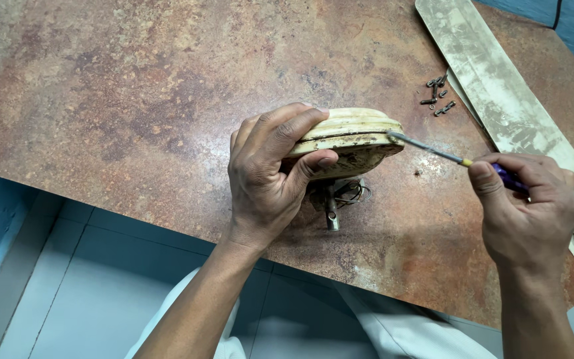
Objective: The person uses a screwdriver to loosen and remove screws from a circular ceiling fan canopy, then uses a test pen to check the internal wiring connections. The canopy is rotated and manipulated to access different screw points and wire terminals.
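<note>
Screwdriver (pixel 433 151) tip in motor housing (pixel 350 136) seam; L hand (pixel 267 173) grips housing, R hand (pixel 526 199) clamps handle. Slip could jab thumb.

No packages, labels, signs or screens are showing anywhere in this view.
</note>
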